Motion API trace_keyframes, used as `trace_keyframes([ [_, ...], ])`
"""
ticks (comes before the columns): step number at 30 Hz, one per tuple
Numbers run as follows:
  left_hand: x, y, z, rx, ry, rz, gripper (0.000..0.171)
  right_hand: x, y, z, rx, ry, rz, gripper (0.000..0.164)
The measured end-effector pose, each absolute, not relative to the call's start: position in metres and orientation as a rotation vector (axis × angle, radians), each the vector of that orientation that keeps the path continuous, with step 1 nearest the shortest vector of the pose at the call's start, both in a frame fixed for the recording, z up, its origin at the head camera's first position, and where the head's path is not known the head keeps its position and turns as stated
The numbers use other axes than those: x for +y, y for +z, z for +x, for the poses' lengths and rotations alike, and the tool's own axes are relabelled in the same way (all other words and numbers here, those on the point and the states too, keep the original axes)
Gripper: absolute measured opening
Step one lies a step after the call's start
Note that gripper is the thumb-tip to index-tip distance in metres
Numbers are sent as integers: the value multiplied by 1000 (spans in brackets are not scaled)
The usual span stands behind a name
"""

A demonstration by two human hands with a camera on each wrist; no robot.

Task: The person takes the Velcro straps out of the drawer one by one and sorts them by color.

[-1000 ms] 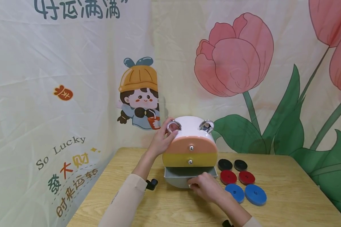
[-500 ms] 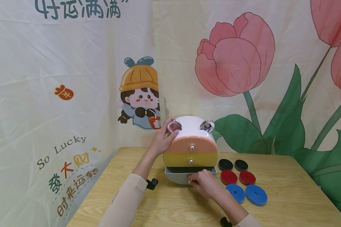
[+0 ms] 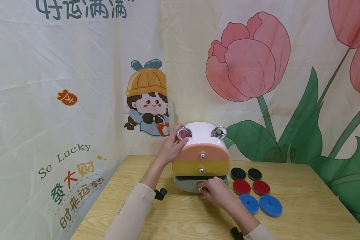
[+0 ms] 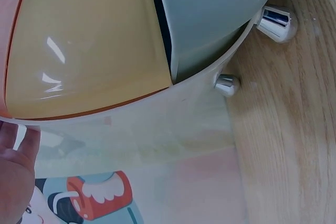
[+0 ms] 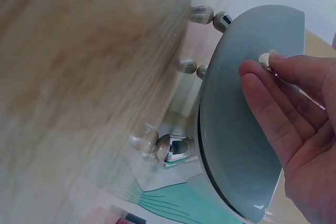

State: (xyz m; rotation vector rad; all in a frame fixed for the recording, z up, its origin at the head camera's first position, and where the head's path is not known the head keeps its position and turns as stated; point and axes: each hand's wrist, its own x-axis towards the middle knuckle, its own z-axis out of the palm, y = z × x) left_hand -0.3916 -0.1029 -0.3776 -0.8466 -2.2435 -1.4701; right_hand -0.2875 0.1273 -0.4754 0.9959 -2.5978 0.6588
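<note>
A small rounded drawer box point(image 3: 202, 133) with a white top and two silver ring ears stands on the table. My left hand point(image 3: 171, 148) grips it at the left ring ear point(image 3: 184, 132), thumb in front. Its grey-blue bottom drawer point(image 3: 184, 186) is pulled slightly out, a dark gap above it. Between thumb and forefinger, my right hand point(image 3: 217, 192) pinches that drawer's silver knob point(image 5: 263, 60). The orange drawer point(image 3: 189, 153) and the yellow drawer point(image 3: 186, 168) above are closed. In the left wrist view, fingers of the left hand point(image 4: 16, 171) show beside the box.
Right of the box, on the wooden table point(image 3: 306, 193), lie round discs in pairs: black point(image 3: 238, 174), red point(image 3: 241, 187) and blue point(image 3: 270, 205). Silver feet point(image 4: 227, 84) hold the box up. A printed cloth point(image 3: 186, 66) hangs behind.
The bottom drawer has slid inward, and its opening has narrowed. My right hand has moved with it toward the box while pinching the knob. The left hand has stayed on the ring ear.
</note>
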Motion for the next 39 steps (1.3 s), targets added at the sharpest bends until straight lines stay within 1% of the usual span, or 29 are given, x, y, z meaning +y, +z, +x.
trace_keyframes([
  [13, -104, -377, -391, -2255, -1462, -833, 56, 128, -476, -290, -2590, 662, 947, 10],
  [34, -105, -376, -392, -2264, -1464, -865, 51, 127, -477, -297, -2540, 664, 945, 13],
  [39, -105, -376, -392, -2276, -1467, -859, 52, 127, -478, -300, -2541, 665, 949, 14],
])
